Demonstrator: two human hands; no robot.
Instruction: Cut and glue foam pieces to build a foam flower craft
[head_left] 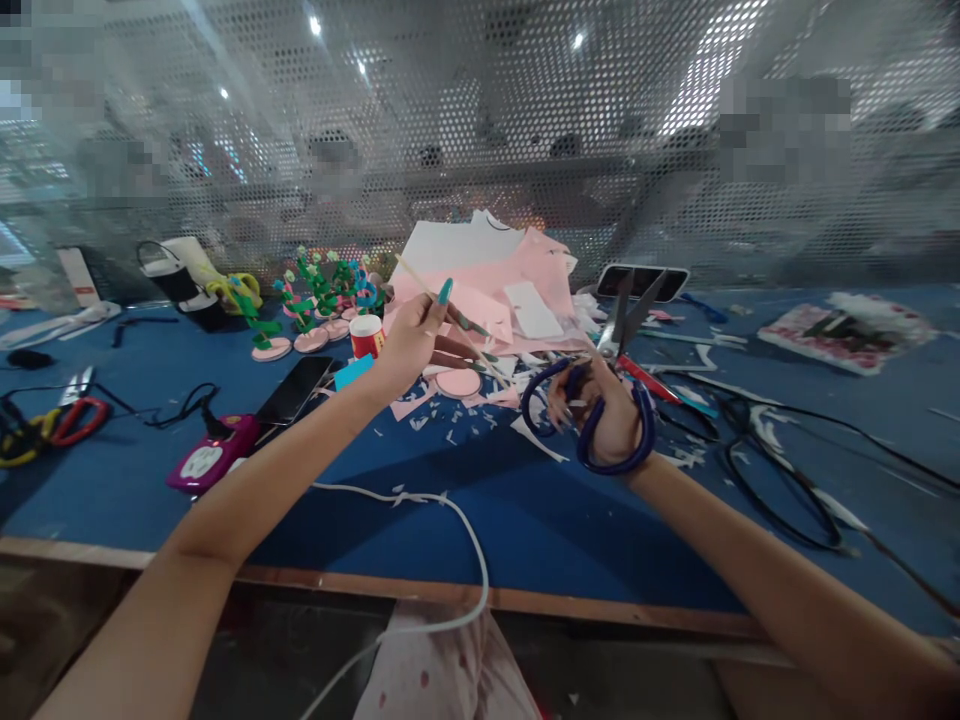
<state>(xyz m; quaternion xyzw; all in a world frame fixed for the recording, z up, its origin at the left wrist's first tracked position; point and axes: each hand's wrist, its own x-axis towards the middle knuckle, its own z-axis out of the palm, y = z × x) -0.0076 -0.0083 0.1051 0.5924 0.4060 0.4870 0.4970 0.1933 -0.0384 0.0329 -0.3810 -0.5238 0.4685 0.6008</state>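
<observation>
My right hand (611, 410) has its fingers through the dark blue handles of large scissors (619, 325). Their blades point up and away from me, spread apart. A thin pale yellow stick or strip (409, 268) slants through my left hand (420, 340), closed around it with long teal nails showing. Its lower end reaches down to the right, short of the scissors. Below the left fingers lies a round pink disc (458, 383) among paper scraps. Left of that hand stand a small red and white cup (367, 337) and several green twisted plant-like crafts on pink round bases (312, 340).
Pink and white sheets (450, 245) are piled at the back against a perforated metal screen. A purple power socket (214, 455), a dark phone (295, 395) and red-and-yellow-handled scissors (79, 415) lie left. Black cables (787, 500) lie right; a white cable (480, 560) crosses the table's front edge.
</observation>
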